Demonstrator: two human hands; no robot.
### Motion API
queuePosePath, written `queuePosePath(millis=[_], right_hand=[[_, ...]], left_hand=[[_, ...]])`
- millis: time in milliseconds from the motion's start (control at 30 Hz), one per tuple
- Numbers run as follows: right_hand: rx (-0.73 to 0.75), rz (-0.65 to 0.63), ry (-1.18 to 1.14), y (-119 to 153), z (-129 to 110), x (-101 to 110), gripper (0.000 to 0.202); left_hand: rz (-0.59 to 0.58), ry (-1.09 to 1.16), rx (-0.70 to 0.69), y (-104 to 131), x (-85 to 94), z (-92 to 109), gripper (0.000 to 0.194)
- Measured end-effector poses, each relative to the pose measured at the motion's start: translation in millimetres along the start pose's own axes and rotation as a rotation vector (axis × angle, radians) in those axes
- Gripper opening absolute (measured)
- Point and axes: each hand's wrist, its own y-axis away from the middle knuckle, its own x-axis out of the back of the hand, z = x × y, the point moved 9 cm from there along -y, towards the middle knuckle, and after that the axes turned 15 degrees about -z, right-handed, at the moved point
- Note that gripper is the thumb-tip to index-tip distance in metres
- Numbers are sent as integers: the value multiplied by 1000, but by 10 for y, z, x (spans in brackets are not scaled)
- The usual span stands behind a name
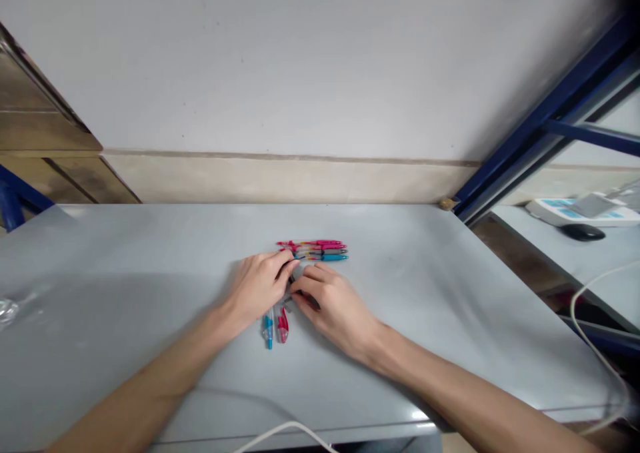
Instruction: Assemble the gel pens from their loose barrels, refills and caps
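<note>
We've our L hand [265,280] & R hand [335,305] both pinching a dark pen part [292,280] betw. them (its axis mostly hidden), the pen row [327,246] just beyond, lengthwise L–R, L hand nearer.

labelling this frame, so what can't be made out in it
In the head view:
Dark piece between left hand and right hand: mostly covered by them.
Near blue pen: upper end hidden by the left hand.
Clear item, far left: blurred, cut off by the picture's edge.
White device: cut off by the right edge.
</note>
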Motion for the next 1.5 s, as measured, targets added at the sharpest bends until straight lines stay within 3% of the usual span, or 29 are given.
queuePosePath(millis=[167,267,467,667,1067,1200,1333,1500], right_hand=[[-97,239,-164,120,273,419,14],[-145,292,-160,156,419,546,13],[-136,227,-183,121,445,452,14],[-168,229,-169,108,489,412,12],[-134,218,-211,84,475,390,14],[-91,217,-217,71,432,379,12],[-53,183,-222,48,348,360,11],[-41,137,-292,42,293,319,20]], left_hand=[[62,76,-125,-1,85,22,25],[71,49,-152,-7,107,13,25],[77,10,-158,-3,118,21,24],[22,5,-128,-16,60,11,24],[24,6,-130,-18,70,19,24],[16,3,-159,-12,76,82,22],[-72,-2,-243,18,33,211,19],[-91,-104,-246,52,-1,259,29]])
